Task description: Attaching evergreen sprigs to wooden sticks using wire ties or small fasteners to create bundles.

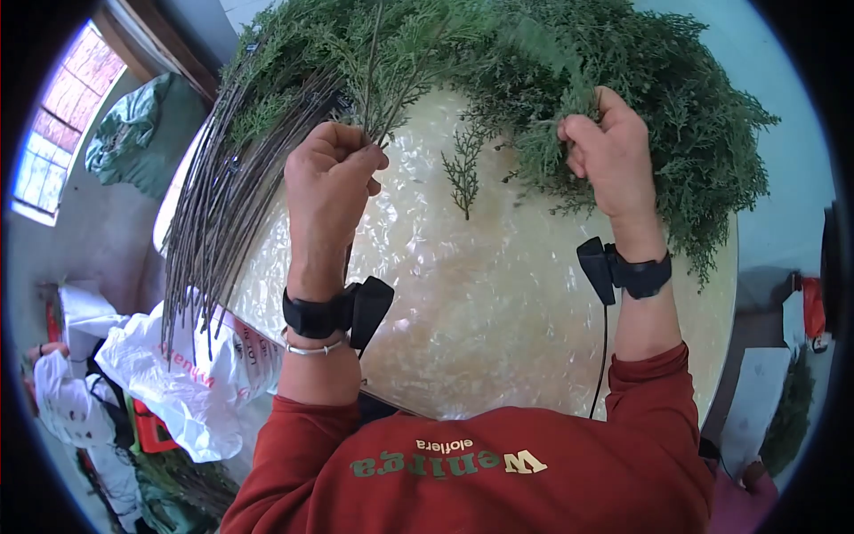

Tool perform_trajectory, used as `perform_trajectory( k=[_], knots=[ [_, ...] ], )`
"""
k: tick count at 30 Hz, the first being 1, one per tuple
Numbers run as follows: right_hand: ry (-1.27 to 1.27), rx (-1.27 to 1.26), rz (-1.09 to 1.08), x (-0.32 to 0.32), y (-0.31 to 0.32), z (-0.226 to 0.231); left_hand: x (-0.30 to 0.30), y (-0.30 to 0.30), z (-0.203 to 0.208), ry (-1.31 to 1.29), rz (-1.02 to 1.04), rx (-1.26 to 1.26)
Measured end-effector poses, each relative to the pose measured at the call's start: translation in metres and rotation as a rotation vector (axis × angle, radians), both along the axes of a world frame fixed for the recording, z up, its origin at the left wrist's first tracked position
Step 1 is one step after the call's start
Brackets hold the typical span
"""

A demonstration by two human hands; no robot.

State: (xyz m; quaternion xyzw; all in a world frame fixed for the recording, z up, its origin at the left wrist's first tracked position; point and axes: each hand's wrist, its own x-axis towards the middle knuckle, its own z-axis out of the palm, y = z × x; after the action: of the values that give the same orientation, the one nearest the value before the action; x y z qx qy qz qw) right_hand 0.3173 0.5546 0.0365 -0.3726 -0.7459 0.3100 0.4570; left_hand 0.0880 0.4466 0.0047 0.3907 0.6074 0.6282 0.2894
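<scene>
My left hand (334, 169) is closed round the thin stems of an evergreen branch (381, 76), whose leafy top points away from me. To its left lies a bundle of branches with long bare brown stems (213, 209), hanging over the table's left edge. My right hand (614, 160) pinches a leafy evergreen sprig (543, 142) at the near side of a dense green pile (667, 80). The sprig's lower end merges with the pile, so where it stops is hard to see. Between my hands a small loose sprig (463, 173) lies on the table.
The pale, glossy-topped table (463, 329) has a curved edge. A white plastic bag (191, 383) sits below its left side, near a red crate (153, 427). A black cable (603, 356) hangs from my right wrist strap. Another person's hand (758, 481) shows at lower right.
</scene>
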Motion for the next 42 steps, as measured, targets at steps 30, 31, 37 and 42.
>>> perform_trajectory(
  k=[30,31,37,42],
  knots=[
    [0.732,-0.789,0.451,-0.091,-0.039,-0.049,0.012,-0.004,-0.007,-0.309,-0.055,0.133],
    [0.729,-0.777,0.463,-0.092,-0.040,-0.048,0.012,-0.004,-0.007,-0.313,-0.065,0.144],
    [0.698,-0.693,0.464,-0.091,-0.039,-0.051,0.016,-0.004,-0.005,-0.287,-0.063,0.156],
    [0.702,-0.689,0.499,-0.091,-0.041,-0.051,0.017,-0.008,-0.001,-0.213,-0.040,0.156]
  ],
)
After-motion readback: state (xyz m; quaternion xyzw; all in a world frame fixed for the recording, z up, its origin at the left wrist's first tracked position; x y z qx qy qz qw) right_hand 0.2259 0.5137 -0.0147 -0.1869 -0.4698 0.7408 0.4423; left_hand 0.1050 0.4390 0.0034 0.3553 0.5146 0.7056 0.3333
